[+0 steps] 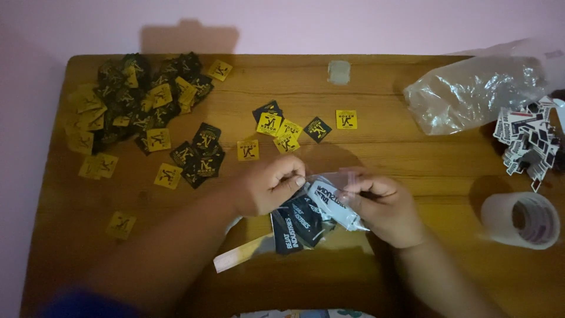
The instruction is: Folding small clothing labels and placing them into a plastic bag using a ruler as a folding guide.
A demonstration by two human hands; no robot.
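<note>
— both hands pinched tight? left hand (268, 185), right hand (382, 206)?
— yes, fingers closed on a small clear plastic bag (329, 197) of flat black stickers (297, 224), above the wooden table (412, 159).

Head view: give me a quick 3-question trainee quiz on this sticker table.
1. True or false: both hands hold the small clear bag of stickers.
2. Which lies at the table's right edge, near the right hand?
A. scissors
B. tape roll
C. cup
3. On which side of the table is the big pile of yellow and black stickers?

Key:
1. True: left hand and right hand both pinch the bag's top.
2. B
3. The far left.
</note>
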